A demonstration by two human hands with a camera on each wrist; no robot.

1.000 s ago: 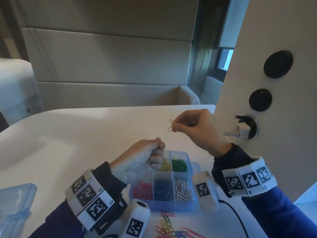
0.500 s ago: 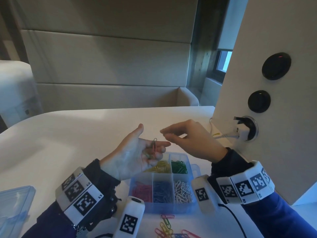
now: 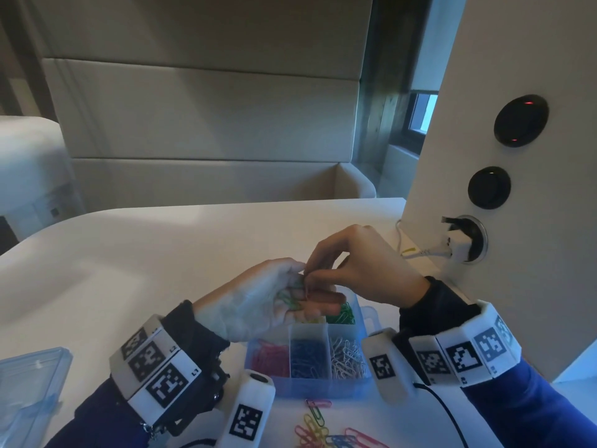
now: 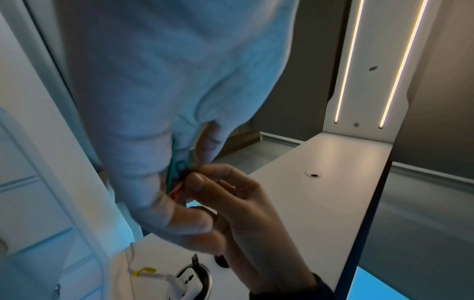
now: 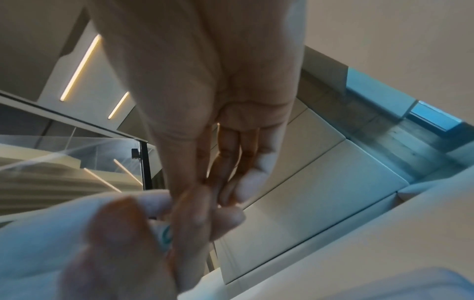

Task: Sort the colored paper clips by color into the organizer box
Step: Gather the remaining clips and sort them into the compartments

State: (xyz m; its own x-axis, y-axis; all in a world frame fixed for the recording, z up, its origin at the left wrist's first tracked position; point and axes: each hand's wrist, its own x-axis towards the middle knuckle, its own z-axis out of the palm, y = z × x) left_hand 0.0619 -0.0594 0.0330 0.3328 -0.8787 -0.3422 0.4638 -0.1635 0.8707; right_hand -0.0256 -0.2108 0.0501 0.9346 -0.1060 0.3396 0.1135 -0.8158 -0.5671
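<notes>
The clear blue organizer box (image 3: 366,321) sits on the white table, with pink (image 3: 269,357), blue (image 3: 308,357), white (image 3: 347,354) and green clips (image 3: 342,313) in separate compartments; the yellow compartment is mostly hidden by my hands. Above its far side my left hand (image 3: 310,297) lies palm up, fingers cupped round a few green paper clips (image 3: 287,297). My right hand (image 3: 307,278) reaches in from the right and pinches one clip in that palm between thumb and forefinger. In the left wrist view that clip (image 4: 183,165) looks green, with a reddish one just under it.
Several loose coloured clips (image 3: 326,431) lie on the table in front of the box. The clear lid (image 3: 29,392) rests at the near left. A white wall panel (image 3: 452,156) with a plug (image 3: 460,244) and cable stands close on the right.
My right hand came down from holding a silver clip in the air and now pinches in the left palm. The left fist opened palm up, then cupped again.
</notes>
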